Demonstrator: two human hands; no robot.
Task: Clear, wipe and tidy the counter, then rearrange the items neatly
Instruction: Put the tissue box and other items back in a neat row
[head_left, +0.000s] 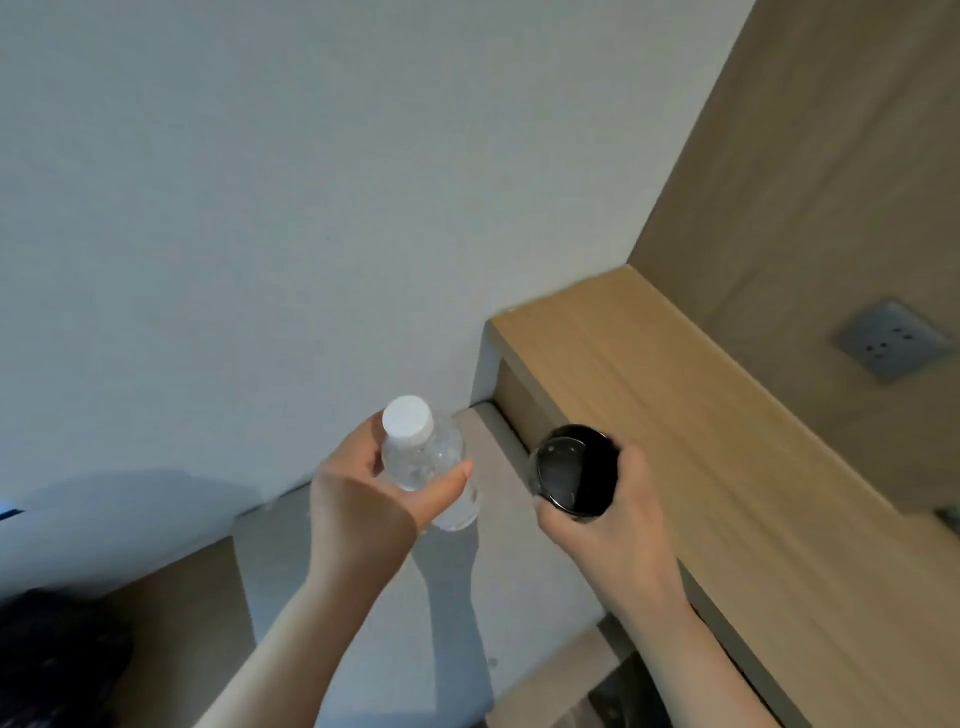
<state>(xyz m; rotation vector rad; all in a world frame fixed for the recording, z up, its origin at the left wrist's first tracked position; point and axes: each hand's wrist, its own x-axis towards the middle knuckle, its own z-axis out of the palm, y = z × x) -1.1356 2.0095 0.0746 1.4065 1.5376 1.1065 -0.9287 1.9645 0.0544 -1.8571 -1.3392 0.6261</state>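
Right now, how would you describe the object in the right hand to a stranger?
Find the long wooden counter on the right. Beside its edge, the right hand grips a round, glossy black container. Unlike the clear white-capped bottle in the left hand, it is opaque.

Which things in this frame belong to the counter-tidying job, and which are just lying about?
Part of the job:
- water bottle, gripped by the left hand
- black cup, gripped by the right hand
- wooden counter

Just lying about:
- wall socket
- dark bundle at the lower left, too dim to identify
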